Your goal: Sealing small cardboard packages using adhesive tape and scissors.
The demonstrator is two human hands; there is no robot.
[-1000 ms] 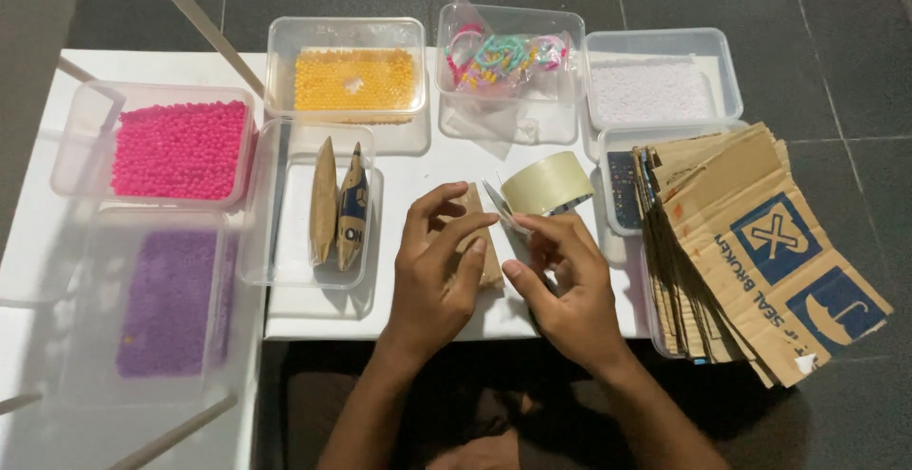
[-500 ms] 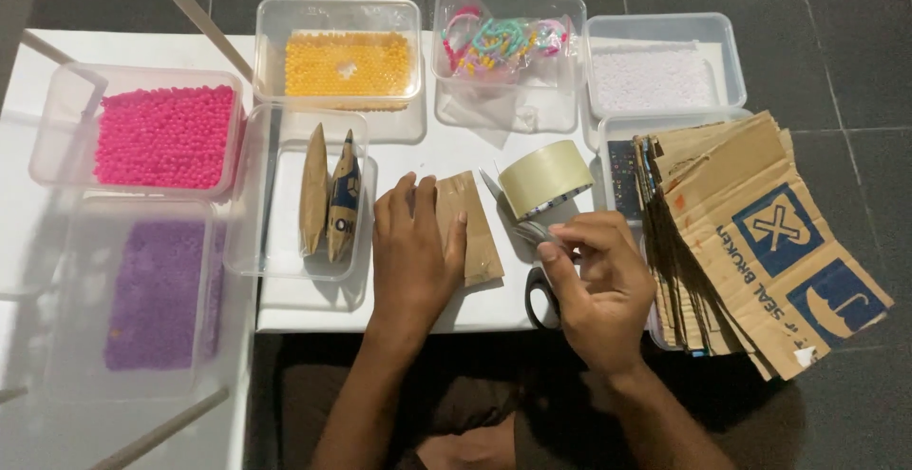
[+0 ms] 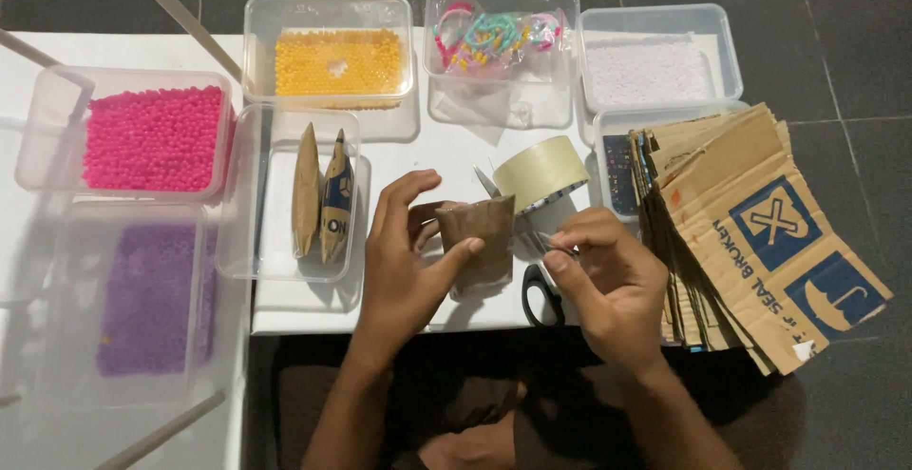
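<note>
At the near edge of the white table [image 3: 313,313], the left hand [image 3: 404,266] pinches a small brown cardboard pouch [image 3: 480,242], thumb in front, fingers behind, holding it upright so the right can work on it. Right hand [image 3: 608,285] has fingertips pressed together around something thin beside the pouch; what it is, I cannot tell. Scissors [image 3: 541,294] lie just under it, tape roll [image 3: 541,173] close behind, both within easy reach. Count: 6 clear tubs, 4 with beads, pink [image 3: 152,137], purple [image 3: 147,299], orange [image 3: 337,61], white [image 3: 651,71]; 2 finished pouches [image 3: 321,206] parked in a tub; 1 cardboard stack [image 3: 750,232] at right.
</note>
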